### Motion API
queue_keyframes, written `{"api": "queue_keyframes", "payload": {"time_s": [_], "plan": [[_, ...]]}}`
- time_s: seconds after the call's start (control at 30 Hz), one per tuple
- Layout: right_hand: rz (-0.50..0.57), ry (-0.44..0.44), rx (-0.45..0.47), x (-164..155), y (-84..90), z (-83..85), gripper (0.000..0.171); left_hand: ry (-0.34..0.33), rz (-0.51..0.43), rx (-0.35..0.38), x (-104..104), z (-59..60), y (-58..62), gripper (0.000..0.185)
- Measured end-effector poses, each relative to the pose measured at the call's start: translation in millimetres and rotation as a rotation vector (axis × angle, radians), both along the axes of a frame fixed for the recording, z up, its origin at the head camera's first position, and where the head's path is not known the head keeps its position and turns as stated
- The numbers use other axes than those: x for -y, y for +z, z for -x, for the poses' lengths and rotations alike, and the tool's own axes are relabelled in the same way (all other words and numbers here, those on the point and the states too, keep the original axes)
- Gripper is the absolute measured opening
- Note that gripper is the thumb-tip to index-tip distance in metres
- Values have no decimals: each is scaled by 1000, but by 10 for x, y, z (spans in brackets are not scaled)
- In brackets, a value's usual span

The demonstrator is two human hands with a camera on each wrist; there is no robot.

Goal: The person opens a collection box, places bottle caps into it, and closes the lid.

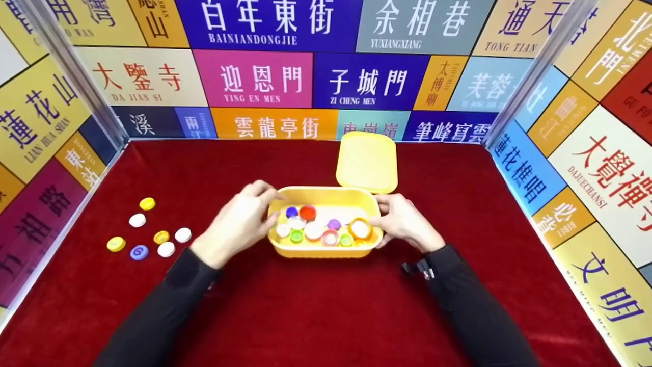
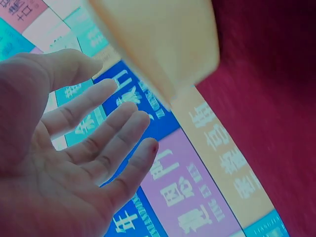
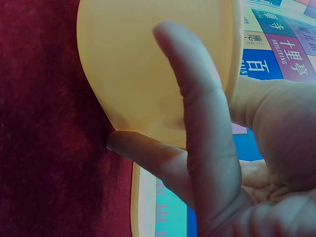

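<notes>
A yellow plastic container (image 1: 326,253) stands on the red cloth, holding several coloured bottle caps (image 1: 314,231). At its right end my right hand (image 1: 405,221) holds it, with fingers against the outer wall and the thumb side at the rim. The right wrist view shows fingers (image 3: 205,113) spread along the container's end wall (image 3: 133,59). My left hand (image 1: 247,216) is at the left end, fingertips at the rim. In the left wrist view its fingers (image 2: 123,133) are loosely extended with nothing between them, beside the container wall (image 2: 168,39).
A yellow lid (image 1: 367,162) lies behind the container, to the right. Several loose caps, among them a blue cap (image 1: 139,252) and a white cap (image 1: 183,234), are scattered on the red cloth (image 1: 326,311) at left. Printed panels (image 1: 254,79) wall in the back and sides.
</notes>
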State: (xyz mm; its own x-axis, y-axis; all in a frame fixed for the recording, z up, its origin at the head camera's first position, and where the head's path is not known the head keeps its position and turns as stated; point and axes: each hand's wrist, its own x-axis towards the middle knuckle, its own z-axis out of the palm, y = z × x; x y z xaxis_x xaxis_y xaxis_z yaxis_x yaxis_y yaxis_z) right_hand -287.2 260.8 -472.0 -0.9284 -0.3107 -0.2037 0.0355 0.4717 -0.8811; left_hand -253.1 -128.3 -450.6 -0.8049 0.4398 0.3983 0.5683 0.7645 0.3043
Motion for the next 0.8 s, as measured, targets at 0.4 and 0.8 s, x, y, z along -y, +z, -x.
{"api": "queue_keyframes", "payload": {"time_s": [0.4, 0.8], "plan": [[23, 14, 4, -8, -1, 7, 55, 166, -50, 73, 689, -52, -18, 34], [15, 11, 3, -3, 5, 5, 54, 250, 32, 324, 1303, -83, -160, 46]]}}
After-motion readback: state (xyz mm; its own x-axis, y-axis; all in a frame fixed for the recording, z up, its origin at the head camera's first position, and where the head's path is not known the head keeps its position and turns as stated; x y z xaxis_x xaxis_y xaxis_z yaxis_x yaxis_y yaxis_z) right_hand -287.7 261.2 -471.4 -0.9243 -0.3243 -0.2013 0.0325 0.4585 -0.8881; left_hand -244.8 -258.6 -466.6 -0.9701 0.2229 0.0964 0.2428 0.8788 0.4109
